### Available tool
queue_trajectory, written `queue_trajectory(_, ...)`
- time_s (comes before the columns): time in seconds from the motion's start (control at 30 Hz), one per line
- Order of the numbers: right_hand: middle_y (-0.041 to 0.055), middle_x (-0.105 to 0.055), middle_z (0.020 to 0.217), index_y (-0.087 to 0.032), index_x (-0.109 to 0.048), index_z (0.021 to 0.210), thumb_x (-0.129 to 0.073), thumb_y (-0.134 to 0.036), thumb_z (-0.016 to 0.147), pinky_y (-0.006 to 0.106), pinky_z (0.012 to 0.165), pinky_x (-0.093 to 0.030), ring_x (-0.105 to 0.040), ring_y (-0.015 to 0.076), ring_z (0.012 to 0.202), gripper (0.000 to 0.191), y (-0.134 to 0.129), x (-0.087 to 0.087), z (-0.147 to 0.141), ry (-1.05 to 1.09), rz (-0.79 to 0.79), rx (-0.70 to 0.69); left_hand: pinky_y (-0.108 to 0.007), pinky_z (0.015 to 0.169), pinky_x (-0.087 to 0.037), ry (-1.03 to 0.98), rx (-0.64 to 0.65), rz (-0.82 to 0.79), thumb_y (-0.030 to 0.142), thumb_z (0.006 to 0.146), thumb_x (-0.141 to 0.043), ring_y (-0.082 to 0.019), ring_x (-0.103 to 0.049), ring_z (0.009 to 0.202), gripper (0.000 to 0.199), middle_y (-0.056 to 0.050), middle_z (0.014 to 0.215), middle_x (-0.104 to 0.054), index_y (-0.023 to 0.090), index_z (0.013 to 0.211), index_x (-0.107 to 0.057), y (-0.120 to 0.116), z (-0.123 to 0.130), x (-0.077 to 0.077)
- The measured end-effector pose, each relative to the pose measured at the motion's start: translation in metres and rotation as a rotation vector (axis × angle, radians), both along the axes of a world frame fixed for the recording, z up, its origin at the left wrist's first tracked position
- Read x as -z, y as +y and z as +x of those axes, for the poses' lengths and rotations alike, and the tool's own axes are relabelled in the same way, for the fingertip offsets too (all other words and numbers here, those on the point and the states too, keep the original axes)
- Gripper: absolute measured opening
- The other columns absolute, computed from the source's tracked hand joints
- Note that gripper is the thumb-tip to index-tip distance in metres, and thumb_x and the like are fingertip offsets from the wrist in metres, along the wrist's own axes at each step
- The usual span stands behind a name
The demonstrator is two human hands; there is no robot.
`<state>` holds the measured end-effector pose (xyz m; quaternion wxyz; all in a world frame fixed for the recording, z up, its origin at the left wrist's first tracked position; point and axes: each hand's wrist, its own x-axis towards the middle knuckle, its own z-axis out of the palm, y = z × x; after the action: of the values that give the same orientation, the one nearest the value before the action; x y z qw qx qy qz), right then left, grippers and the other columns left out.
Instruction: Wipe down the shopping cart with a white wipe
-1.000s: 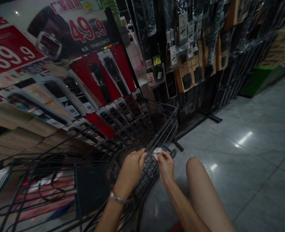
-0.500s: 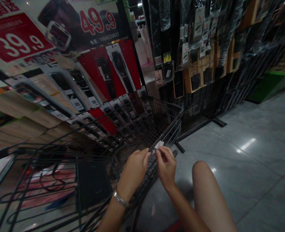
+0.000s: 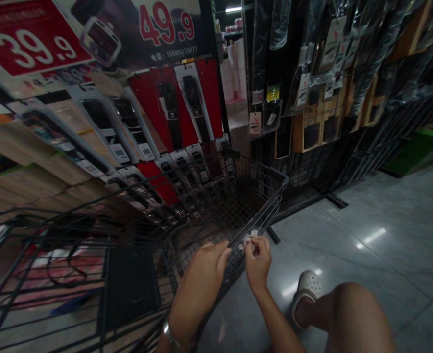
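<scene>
My left hand (image 3: 205,272), with a silver bracelet at the wrist, is closed over the side rail of a dark wire shopping cart (image 3: 280,189). Just to its right, my right hand (image 3: 258,262) pinches a crumpled white tissue (image 3: 252,236) between thumb and fingers. The tissue lies against the same rail, part of it poking out past the fingertips. The left fingertips are partly hidden behind the rail. Inside the cart's near end are a black panel (image 3: 132,287) and reddish material seen through the wires.
Packaged belts (image 3: 194,98) hang on the rack behind the cart, below price signs (image 3: 36,44). Boxed and plastic-wrapped goods (image 3: 312,130) hang farther right. A rack foot (image 3: 336,201) juts onto the grey tiled floor (image 3: 371,274). My bent knee and a pale clog (image 3: 306,289) are at lower right.
The view has shifted a little. My leg has moved right, and the clog now shows. The white tissue looks more crumpled in my right hand; my left hand stays on the rail.
</scene>
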<state>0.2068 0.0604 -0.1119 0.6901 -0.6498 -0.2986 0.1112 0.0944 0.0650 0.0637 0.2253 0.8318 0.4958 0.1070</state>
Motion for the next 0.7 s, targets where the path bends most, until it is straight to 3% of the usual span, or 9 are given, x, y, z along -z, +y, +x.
queue_trajectory(0.1,0.0049,-0.06,0.079,-0.017,-0.063,0.073,-0.057,-0.032,0.074,0.03,0.067,-0.046,-0.057,0.0184,0.075,0.016,0.003,0.019,0.006,0.107,-0.066,0.048,-0.028,0.074,-0.041,-0.012,-0.005,-0.044,0.029,0.092,-0.033,-0.016,-0.059,0.081,0.034,-0.005,0.086,-0.066,0.02,0.09,-0.066,-0.001,0.0,-0.002)
queue_trajectory(0.17,0.0019,-0.06,0.064,-0.017,-0.061,0.067,-0.061,-0.038,0.067,0.03,0.06,-0.047,-0.057,0.0173,0.062,0.021,0.007,0.036,0.01,0.279,-0.135,0.054,-0.027,0.072,-0.039,-0.013,-0.02,-0.071,0.028,0.093,-0.032,-0.015,-0.057,0.077,0.034,-0.003,0.08,-0.063,0.02,0.081,-0.063,-0.004,-0.001,-0.003)
queue_trajectory(0.27,-0.0014,-0.057,0.05,-0.016,-0.06,0.063,-0.068,-0.046,0.055,0.029,0.05,-0.046,-0.054,0.0154,0.047,0.032,0.012,0.055,0.013,0.587,-0.161,0.021,-0.027,0.073,-0.038,-0.016,-0.066,-0.102,0.029,0.093,-0.032,-0.015,-0.057,0.078,0.034,-0.003,0.08,-0.062,0.021,0.078,-0.062,-0.008,-0.003,-0.003)
queue_trajectory(0.33,-0.0024,-0.056,0.047,-0.016,-0.058,0.061,-0.073,-0.049,0.047,0.028,0.047,-0.046,-0.053,0.0139,0.042,0.039,0.014,0.058,0.012,0.733,-0.129,0.022,-0.027,0.075,-0.038,-0.028,-0.091,-0.127,0.029,0.093,-0.033,-0.015,-0.058,0.081,0.034,-0.003,0.083,-0.063,0.021,0.079,-0.062,-0.011,-0.005,-0.001)
queue_trajectory(0.43,-0.0027,-0.057,0.047,-0.016,-0.058,0.06,-0.077,-0.05,0.043,0.026,0.045,-0.047,-0.054,0.0123,0.042,0.043,0.01,0.049,0.011,0.802,-0.082,-0.004,-0.028,0.081,-0.039,-0.056,-0.113,-0.141,0.031,0.092,-0.033,-0.016,-0.058,0.087,0.032,-0.003,0.09,-0.064,0.023,0.085,-0.064,-0.016,-0.008,0.003)
queue_trajectory(0.7,-0.0009,-0.062,0.054,-0.014,-0.063,0.066,-0.081,-0.045,0.047,0.023,0.047,-0.047,-0.057,0.0126,0.049,0.041,-0.014,-0.002,0.009,0.755,-0.013,-0.112,-0.026,0.081,-0.039,-0.077,-0.151,-0.136,0.029,0.09,-0.035,-0.016,-0.059,0.089,0.032,-0.004,0.093,-0.065,0.022,0.084,-0.065,-0.023,-0.008,0.001)
